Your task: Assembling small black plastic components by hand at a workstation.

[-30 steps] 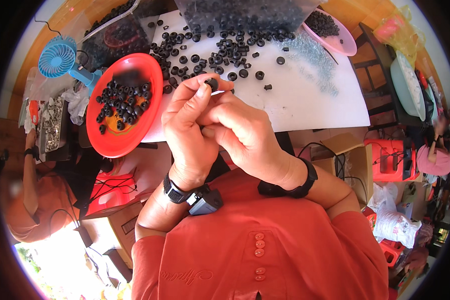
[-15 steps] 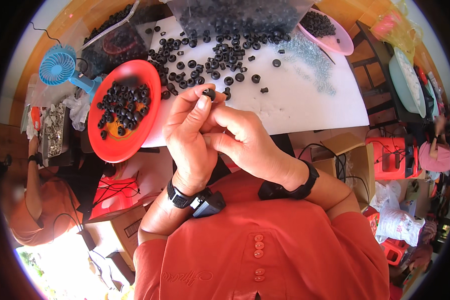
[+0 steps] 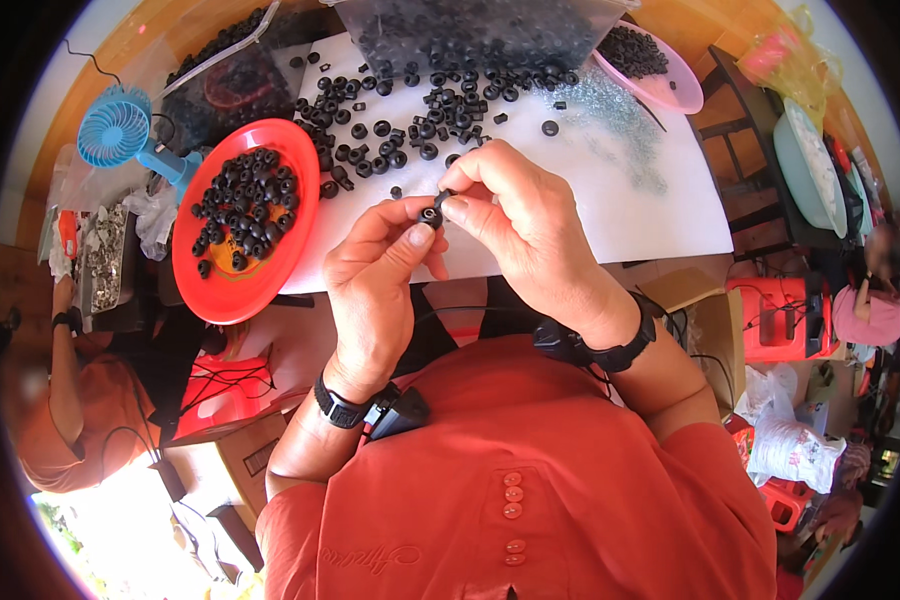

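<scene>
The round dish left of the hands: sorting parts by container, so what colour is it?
Red, seen in the head view: the dish holds small black rings.

The small ring pinched between the left hand and right hand looks like matt black rubber or plastic. Just left of it, the red plate is glossy smooth plastic, heaped with the same dull black rings. Beneath the plate lies a matt white paper sheet over a warm brown wooden table. Beyond the plate, a blue fan shows smooth plastic. The shirt is soft orange-red cloth.
</scene>
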### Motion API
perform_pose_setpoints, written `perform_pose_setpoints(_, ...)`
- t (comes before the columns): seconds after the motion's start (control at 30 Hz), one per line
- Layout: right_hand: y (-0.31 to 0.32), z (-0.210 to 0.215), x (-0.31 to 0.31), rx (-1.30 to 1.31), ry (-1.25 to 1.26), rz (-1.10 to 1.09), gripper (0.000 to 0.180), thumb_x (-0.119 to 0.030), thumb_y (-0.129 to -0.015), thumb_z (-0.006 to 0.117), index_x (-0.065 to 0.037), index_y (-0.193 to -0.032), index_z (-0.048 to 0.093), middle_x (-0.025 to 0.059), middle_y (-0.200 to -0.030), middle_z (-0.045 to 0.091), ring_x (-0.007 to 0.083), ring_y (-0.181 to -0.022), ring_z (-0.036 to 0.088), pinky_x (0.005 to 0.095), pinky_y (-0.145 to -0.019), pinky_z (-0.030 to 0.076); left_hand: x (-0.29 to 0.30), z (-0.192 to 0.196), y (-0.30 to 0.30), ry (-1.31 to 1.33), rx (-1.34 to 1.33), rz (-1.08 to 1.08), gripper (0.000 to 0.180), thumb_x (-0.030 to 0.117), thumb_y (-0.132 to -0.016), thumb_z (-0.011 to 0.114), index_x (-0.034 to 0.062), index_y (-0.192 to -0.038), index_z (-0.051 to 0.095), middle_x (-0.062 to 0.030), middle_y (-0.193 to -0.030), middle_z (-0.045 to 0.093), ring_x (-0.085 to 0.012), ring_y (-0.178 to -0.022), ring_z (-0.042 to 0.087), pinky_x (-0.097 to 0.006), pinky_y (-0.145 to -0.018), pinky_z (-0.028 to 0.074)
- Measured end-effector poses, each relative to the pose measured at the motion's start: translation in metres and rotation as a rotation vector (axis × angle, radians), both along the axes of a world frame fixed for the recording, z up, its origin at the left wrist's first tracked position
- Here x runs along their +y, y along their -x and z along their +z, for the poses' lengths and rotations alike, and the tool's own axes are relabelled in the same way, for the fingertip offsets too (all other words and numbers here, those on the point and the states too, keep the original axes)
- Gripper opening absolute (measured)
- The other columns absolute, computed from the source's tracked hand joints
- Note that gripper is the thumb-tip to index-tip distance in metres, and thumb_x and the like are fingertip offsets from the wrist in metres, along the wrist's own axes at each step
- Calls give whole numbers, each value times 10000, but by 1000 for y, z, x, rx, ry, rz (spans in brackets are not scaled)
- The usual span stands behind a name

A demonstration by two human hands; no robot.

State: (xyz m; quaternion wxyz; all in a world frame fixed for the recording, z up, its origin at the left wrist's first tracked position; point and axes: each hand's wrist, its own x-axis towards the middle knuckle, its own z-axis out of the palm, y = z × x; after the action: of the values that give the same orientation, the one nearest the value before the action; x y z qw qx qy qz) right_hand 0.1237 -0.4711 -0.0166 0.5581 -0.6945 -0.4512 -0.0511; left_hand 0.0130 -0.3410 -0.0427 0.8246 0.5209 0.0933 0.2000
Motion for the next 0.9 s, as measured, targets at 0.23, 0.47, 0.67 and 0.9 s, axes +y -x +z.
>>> perform_pose_setpoints(0.23,-3,3,-1,-244,142,42,131,-17,-872,682,-52,-943,577,103,-850,608,310,-683,646,401,-571,495,3,2,2,0,79,-52,175,-8,-981,616,-75,-1141,647,-136,-977,701,-165,-809,676,-278,-628,571)
perform_pose_setpoints(0.47,-8,1,-5,-44,89,123,111,6,-898,679,-28,-954,589,93,-833,572,239,-698,611,322,-621,482,5,0,3,40,54,-81,178,-10,-967,636,-78,-1132,644,-141,-962,708,-173,-795,681,-281,-618,572)
perform_pose_setpoints(0.67,-6,10,-5,-222,190,65,133,33,-873,675,-30,-953,588,96,-818,560,270,-690,600,341,-607,476,6,2,3,21,76,-94,200,39,-991,619,-72,-1157,617,-160,-979,694,-206,-805,679,-296,-620,552)
perform_pose_setpoints(0.9,-5,12,-2,-427,204,83,195,-46,-778,719,-62,-856,541,86,-803,577,298,-676,622,403,-562,491,6,-3,3,47,67,-73,165,-37,-954,637,-76,-1114,650,-125,-940,703,-160,-766,672,-273,-584,563)
